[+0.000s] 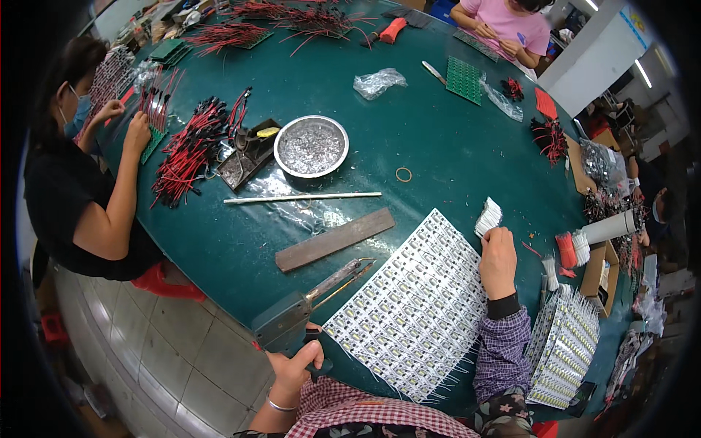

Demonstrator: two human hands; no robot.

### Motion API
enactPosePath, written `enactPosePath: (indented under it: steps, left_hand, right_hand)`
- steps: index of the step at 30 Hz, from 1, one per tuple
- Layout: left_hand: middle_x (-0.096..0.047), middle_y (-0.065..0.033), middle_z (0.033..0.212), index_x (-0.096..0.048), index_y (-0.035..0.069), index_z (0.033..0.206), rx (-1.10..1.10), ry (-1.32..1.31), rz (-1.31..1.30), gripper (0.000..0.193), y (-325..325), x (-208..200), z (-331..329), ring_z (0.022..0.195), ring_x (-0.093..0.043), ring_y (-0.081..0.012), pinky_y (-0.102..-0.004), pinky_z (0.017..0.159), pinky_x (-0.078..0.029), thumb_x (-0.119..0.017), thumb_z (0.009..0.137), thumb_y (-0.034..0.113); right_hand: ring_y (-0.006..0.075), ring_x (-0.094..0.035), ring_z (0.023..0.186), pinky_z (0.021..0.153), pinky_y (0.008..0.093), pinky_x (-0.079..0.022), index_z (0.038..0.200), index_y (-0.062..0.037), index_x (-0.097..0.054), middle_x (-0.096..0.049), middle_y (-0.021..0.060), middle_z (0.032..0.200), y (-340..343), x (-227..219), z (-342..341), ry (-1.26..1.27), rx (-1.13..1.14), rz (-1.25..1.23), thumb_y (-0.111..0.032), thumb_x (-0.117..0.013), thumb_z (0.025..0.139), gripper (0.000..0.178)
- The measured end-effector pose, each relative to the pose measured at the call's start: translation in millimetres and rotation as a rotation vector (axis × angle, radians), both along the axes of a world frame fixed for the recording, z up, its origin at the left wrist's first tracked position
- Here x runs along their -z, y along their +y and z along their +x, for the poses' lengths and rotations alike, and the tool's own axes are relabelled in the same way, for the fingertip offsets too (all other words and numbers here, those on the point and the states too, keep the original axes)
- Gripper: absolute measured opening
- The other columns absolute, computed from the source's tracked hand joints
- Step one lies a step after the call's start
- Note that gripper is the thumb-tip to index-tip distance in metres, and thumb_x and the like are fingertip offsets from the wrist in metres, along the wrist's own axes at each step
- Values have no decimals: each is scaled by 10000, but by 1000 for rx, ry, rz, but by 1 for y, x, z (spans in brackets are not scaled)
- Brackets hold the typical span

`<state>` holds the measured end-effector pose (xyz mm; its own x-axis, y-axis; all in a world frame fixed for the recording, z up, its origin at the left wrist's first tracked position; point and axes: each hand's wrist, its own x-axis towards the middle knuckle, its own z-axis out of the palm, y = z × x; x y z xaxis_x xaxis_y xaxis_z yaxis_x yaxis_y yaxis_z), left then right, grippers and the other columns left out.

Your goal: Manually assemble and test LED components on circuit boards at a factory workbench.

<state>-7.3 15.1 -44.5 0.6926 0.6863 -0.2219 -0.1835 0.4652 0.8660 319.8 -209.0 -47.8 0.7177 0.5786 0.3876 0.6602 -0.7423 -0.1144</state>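
Observation:
My left hand (298,365) is wrapped round the grip of a dark soldering gun (283,323), whose metal tip and thin solder feed tube point up and right. A white sheet of small LED circuit boards (416,303) lies in front of me, just right of the gun's tip, with fine white wires along its near and right edges. At the sheet's right edge, my right hand (499,261) has its fingers pinched together at the near end of a bundle of short white wires (489,215). The fingertips are partly hidden.
Beyond the sheet lie a wooden bar (336,239), a pale rod (303,198) and a metal bowl (311,146). Red and black wires (191,150) heap at left. Another wired LED stack (562,347) sits at right. One co-worker (95,175) sits left, another (507,29) across.

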Motion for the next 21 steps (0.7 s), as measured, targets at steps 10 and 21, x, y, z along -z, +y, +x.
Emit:
enactPosePath:
  steps: [10, 21]
  left_hand:
    - [-609, -189, 865, -542, -115, 1111, 22, -53, -11, 327, 2, 3, -4, 507, -559, -176, -297, 419, -442, -654, 809, -56]
    - [-603, -207, 938, -513, -106, 1124, 39, -9, 96, 361, 1, 9, -2, 440, -513, -154, -257, 388, -413, -644, 818, 34]
  right_hand:
    - [329, -544, 892, 742, 419, -462, 905, -14, -559, -543, 134, 899, 1, -4, -2, 42, 0, 16, 56, -602, 815, 122]
    - [319, -544, 852, 710, 426, -444, 866, -32, -565, -546, 122, 850, -7, 2, 2, -39, -1, 46, -12, -619, 816, 76]
